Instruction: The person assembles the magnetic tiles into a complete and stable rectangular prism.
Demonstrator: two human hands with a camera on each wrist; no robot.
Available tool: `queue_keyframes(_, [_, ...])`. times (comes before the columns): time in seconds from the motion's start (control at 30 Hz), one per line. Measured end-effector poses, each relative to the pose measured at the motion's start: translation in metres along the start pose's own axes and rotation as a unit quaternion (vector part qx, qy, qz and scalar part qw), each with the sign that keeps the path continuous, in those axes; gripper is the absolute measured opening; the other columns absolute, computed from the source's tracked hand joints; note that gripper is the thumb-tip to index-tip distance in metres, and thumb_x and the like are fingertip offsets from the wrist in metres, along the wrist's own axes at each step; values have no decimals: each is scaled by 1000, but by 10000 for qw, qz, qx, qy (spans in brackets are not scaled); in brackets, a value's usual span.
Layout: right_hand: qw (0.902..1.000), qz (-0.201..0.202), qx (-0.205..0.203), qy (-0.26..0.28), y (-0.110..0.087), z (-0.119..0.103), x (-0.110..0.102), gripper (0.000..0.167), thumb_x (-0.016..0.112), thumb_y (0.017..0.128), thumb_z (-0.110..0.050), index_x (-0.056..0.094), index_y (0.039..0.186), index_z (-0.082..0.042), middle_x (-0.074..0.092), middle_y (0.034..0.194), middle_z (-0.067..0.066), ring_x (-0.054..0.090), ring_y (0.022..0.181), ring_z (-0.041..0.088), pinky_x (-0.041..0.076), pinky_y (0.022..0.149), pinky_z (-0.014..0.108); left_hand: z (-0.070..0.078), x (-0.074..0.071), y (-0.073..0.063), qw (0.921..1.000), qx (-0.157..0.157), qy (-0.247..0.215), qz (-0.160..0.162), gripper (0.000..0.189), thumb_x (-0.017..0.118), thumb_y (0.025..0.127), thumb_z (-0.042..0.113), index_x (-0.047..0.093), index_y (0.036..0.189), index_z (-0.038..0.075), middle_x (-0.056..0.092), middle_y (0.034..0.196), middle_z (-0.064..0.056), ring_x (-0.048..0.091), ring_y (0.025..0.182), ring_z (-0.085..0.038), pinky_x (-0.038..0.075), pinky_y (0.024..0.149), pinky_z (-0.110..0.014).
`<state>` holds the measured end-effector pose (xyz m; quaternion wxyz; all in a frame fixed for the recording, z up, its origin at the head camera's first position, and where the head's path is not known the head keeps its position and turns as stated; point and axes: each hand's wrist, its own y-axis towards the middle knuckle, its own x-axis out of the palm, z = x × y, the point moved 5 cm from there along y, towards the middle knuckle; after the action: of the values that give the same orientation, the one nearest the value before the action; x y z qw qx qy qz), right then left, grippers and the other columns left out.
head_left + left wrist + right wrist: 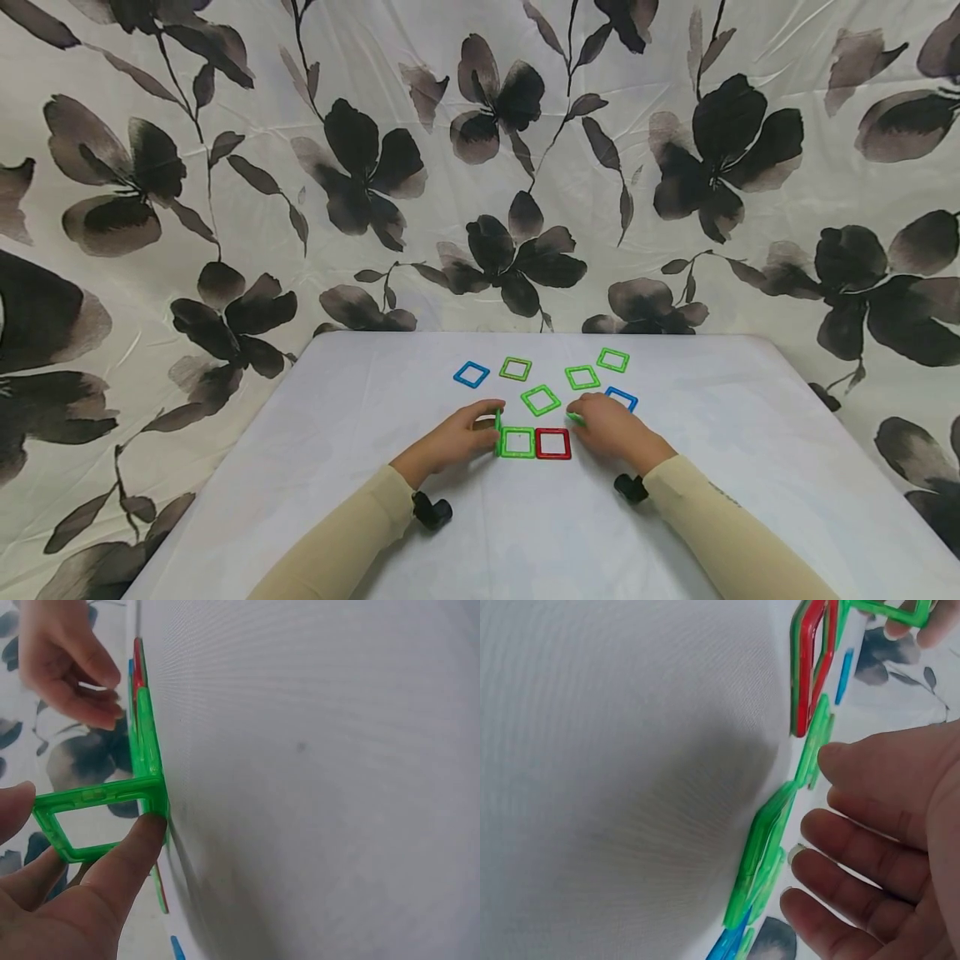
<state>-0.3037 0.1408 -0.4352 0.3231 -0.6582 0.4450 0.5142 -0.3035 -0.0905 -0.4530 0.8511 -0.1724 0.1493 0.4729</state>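
Note:
My left hand (457,437) holds a green square magnetic tile frame (94,796) upright on its edge, thumb at its upper side and fingers at its lower side. That tile stands at the left side of a flat green tile (517,442). Joined to the flat one's right is a red tile (552,444). My right hand (611,429) is beside the red tile, its fingers loosely bent over another green tile (761,851). In the right wrist view its fingertips (814,859) show a gap from that tile.
Farther back on the white table (360,400) lie a blue tile (471,374), a yellowish-green tile (516,368) and several green tiles, one (541,400) just behind the joined pair. A second blue tile (624,398) is partly behind my right hand. Flowered cloth (495,167) hangs behind the table.

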Motion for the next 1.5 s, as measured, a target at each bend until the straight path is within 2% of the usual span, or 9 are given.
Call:
queue_keyframes(0.37, [9989,-75,453,22,9,9,5,27,65,90,-13,68,115,-4,69,112,10,62,110,27,50,95,44,-3,1,2,10000,12,-81,-19,58,57,96,15,35,150,14,35,156,-3,37,143,-27,40,110,-45])
queue_keyframes(0.7, [9976,-199,668,37,14,13,7,25,65,90,-14,69,113,-4,70,105,8,64,97,21,53,88,41,-1,1,1,10000,-41,-89,-1,59,58,96,16,35,150,14,34,156,-3,37,142,-26,38,111,-45])
queue_keyframes(0.8, [9970,-210,732,100,16,14,8,25,65,90,-13,69,113,-4,70,107,8,64,98,21,53,89,42,-1,1,1,10000,-15,-77,2,59,57,96,16,34,151,14,34,156,-3,37,142,-26,38,111,-45])
queue_keyframes(1.0, [9951,-197,933,247,17,15,10,24,65,90,-12,70,112,-4,70,114,9,63,112,26,50,97,45,-1,1,1,10000,-13,-29,15,59,57,96,16,34,151,15,34,156,-3,37,142,-26,37,112,-45])
queue_keyframes(1.5, [9941,-220,1026,264,16,13,9,28,67,86,-10,70,113,-4,70,112,8,64,107,25,51,95,45,-3,0,3,9999,17,103,17,59,58,96,19,35,150,16,35,156,-1,38,142,-25,33,114,-46])
